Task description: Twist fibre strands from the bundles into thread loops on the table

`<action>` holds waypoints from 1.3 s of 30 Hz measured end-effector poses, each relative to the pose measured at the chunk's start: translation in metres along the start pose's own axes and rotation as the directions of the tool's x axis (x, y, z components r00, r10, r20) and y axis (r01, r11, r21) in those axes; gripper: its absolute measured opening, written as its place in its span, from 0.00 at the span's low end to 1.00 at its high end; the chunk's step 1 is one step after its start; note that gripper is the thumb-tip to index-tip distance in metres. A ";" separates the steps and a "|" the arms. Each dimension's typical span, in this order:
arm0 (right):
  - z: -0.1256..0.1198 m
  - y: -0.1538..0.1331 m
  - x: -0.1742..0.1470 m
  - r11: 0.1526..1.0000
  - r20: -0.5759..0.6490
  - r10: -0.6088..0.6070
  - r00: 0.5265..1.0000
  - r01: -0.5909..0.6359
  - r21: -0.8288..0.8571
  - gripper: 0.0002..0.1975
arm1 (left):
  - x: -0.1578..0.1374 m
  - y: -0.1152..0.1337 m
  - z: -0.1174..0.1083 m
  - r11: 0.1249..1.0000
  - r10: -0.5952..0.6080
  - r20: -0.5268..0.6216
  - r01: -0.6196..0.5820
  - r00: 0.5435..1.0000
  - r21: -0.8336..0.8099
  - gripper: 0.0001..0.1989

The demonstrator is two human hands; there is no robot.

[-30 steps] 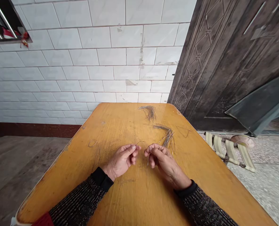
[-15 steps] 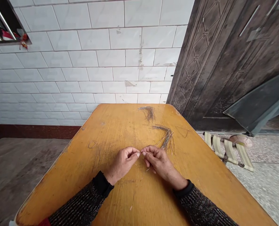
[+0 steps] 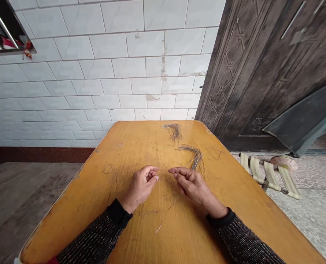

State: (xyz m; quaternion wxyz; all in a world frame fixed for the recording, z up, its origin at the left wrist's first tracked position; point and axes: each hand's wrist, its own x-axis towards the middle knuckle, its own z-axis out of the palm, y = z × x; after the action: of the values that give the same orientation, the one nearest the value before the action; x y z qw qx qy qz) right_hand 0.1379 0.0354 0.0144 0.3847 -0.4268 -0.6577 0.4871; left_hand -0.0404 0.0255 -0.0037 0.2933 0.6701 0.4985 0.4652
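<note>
Between my two hands a thin wire [image 3: 163, 170] runs across a short gap, above the middle of the table. My left hand [image 3: 140, 186] is closed, with the wire's left end at its fingertips. From the other side my right hand [image 3: 192, 186] grips the wire with bent fingers, the index finger stretched along it. Below the right hand a thin strand [image 3: 173, 203] slants down over the wood; whether it is the same wire I cannot tell. Just behind my right hand lies a bent bundle of thin wires [image 3: 196, 157].
The yellow wooden table [image 3: 135, 143] stands against a white tiled wall [image 3: 102, 69]. A second wire bundle [image 3: 174, 131] is near its far edge. Loose wire loops lie left [image 3: 112, 170] and right [image 3: 214, 152]. A strapped stool [image 3: 270, 176] stands on the floor, right.
My hands have moved apart, from nearly touching to a small gap with wire showing across it. The right hand has shifted right. More strand shows below it.
</note>
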 end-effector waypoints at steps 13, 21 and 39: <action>-0.017 -0.002 0.003 0.999 0.082 0.005 0.997 -0.007 0.031 0.15 | 0.005 0.019 -0.026 0.886 0.205 0.231 -0.280 0.951 0.370 0.11; -0.013 -0.003 0.004 0.998 0.011 -0.002 1.000 0.001 0.059 0.16 | 0.007 0.018 -0.027 0.978 0.064 0.079 -0.078 0.995 0.195 0.10; -0.012 0.003 0.007 0.997 -0.023 0.040 0.999 -0.038 0.069 0.16 | -0.002 0.016 -0.021 0.675 0.325 0.328 -0.460 0.887 0.576 0.11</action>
State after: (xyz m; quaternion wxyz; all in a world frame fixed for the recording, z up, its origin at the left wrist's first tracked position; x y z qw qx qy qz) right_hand 0.1472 0.0459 0.0144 0.3974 -0.4320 -0.6276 0.5114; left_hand -0.0538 0.0170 0.0174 -0.0120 0.8634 0.4380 0.2502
